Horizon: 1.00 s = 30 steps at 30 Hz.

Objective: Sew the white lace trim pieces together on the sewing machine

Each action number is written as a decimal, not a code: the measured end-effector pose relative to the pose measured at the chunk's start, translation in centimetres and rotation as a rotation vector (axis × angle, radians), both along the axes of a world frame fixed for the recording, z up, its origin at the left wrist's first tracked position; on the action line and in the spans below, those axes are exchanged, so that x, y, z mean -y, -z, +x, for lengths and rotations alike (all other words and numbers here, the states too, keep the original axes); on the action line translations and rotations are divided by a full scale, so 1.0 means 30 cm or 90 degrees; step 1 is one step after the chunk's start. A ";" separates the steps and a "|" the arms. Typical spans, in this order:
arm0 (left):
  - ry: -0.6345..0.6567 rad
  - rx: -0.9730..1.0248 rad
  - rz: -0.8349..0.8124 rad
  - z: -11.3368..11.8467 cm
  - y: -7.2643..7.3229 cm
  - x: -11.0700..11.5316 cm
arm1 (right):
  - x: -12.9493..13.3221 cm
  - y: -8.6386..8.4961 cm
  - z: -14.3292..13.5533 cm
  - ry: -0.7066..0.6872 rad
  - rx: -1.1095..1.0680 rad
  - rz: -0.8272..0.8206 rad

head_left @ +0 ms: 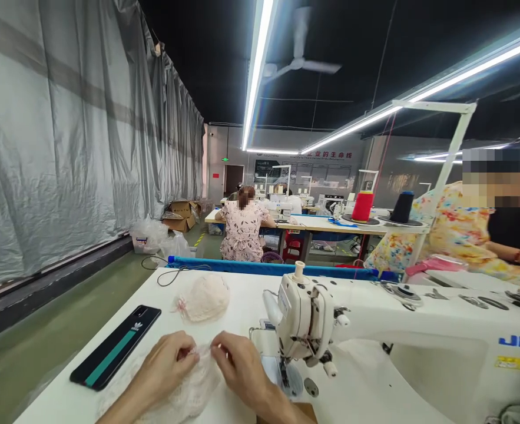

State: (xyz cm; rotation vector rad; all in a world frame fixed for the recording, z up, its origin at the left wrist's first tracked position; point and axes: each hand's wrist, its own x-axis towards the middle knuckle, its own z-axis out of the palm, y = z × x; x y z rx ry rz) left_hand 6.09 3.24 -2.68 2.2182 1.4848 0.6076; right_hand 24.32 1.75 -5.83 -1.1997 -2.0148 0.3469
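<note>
My left hand [171, 359] pinches the upper edge of a pale, sheer lace fabric piece [193, 388] lying on the white table. Close beside it, my right hand [242, 365] grips the same edge between thumb and fingers. Both hands are left of the needle area of a white sewing machine [306, 318]. Beyond them rests a rounded, cream-coloured fabric piece [204, 297] with a bit of pink at its left end. A dark phone [116, 347] with a green stripe lies to the left of my left hand.
The sewing machine's arm stretches across the right side. Red [363, 206] and black [402, 206] thread cones stand behind it. A blue cloth roll [260, 268] runs along the table's far edge. One person [243, 229] sits ahead; others are at the right. Cardboard boxes [182, 215] stand by the curtain.
</note>
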 end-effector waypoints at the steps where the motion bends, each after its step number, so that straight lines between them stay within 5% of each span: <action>1: 0.002 0.014 -0.005 -0.009 0.001 -0.011 | 0.003 -0.002 0.001 0.008 -0.022 -0.015; 10: 0.011 0.028 -0.023 -0.038 0.006 -0.026 | 0.016 0.020 -0.022 -0.029 -0.160 -0.157; 20: -0.020 -0.141 0.037 0.048 -0.004 0.050 | 0.027 0.038 -0.006 -0.036 -0.190 -0.191; 30: -0.004 0.001 -0.014 -0.012 -0.018 -0.028 | 0.016 0.037 -0.006 -0.021 -0.168 -0.284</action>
